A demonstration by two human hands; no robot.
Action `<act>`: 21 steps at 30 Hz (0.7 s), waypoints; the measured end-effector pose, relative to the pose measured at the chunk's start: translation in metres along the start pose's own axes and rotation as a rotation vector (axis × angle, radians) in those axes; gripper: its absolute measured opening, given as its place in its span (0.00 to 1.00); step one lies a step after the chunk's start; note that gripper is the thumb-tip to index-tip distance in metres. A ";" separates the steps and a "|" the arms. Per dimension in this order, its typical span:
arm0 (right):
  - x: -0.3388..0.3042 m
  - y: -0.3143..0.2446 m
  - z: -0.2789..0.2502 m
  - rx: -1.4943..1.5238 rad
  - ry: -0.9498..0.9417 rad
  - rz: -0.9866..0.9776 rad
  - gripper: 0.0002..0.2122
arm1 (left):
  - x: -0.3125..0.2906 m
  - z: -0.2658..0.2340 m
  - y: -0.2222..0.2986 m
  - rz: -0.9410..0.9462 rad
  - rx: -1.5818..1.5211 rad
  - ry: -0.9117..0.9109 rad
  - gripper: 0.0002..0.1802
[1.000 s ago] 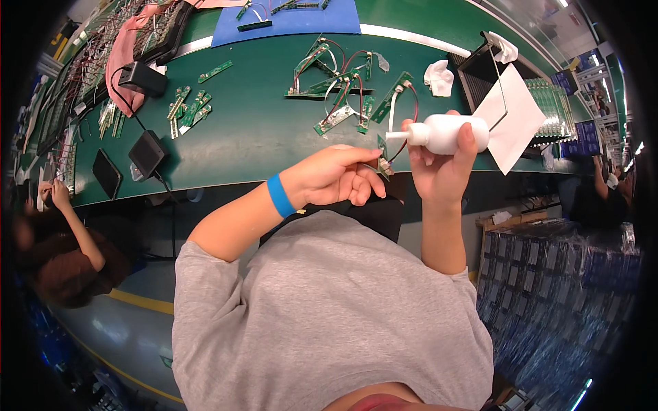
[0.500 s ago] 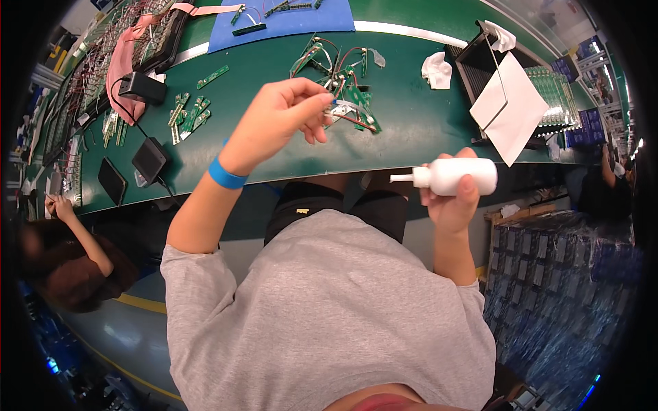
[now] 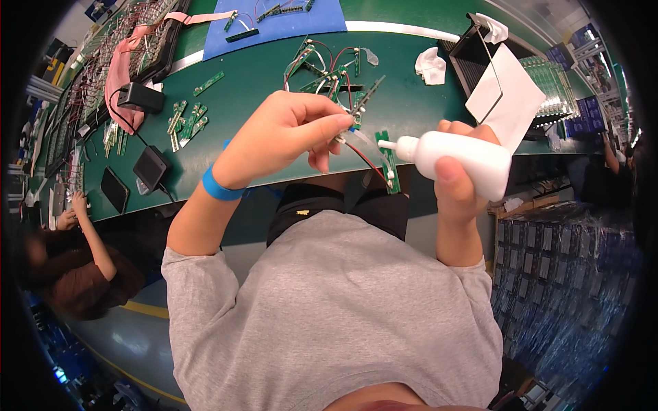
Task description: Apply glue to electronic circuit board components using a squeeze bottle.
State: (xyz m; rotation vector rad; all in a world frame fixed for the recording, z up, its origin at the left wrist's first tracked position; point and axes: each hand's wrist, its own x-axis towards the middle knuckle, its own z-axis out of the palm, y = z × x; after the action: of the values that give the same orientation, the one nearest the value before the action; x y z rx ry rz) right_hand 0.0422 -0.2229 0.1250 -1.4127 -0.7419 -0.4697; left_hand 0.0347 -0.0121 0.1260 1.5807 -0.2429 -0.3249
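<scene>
My left hand [image 3: 291,137] pinches a narrow green circuit board [image 3: 371,94] between thumb and fingers above the table's front edge. From it, red, black and white wires run to a second green circuit board [image 3: 392,179], which hangs to the right of that hand. A white squeeze bottle [image 3: 467,162] lies tilted in my right hand [image 3: 455,188], fingers and thumb wrapped round its body. Its thin nozzle points left at the upper part of the hanging board; whether they touch I cannot tell. Behind my left hand lies a cluster of wired boards [image 3: 332,81].
Loose board strips [image 3: 186,125] and black adapters [image 3: 152,164] lie left on the green table [image 3: 247,75]. Beyond is a blue mat [image 3: 274,31]. At right stand a black rack [image 3: 473,58] with white paper and a crumpled tissue [image 3: 430,66]. Another person's hands [image 3: 74,211] work at far left.
My left hand has lifted the wired boards off the cluster and moved slightly right and nearer. The bottle has risen and tilted, its nozzle now by the hanging board.
</scene>
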 end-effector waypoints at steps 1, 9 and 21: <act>0.002 0.001 0.002 0.050 -0.009 0.003 0.11 | 0.000 0.001 0.001 -0.009 -0.004 -0.015 0.11; 0.005 0.001 0.012 0.020 -0.046 0.110 0.11 | 0.001 0.009 -0.001 -0.060 -0.010 -0.032 0.12; 0.003 0.006 0.018 -0.076 -0.099 0.166 0.10 | 0.002 0.013 -0.005 -0.071 0.018 -0.013 0.13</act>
State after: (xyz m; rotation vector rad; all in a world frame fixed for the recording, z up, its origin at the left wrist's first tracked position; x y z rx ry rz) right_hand 0.0451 -0.2043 0.1233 -1.5634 -0.6855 -0.3031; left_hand 0.0315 -0.0247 0.1202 1.6080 -0.2002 -0.3893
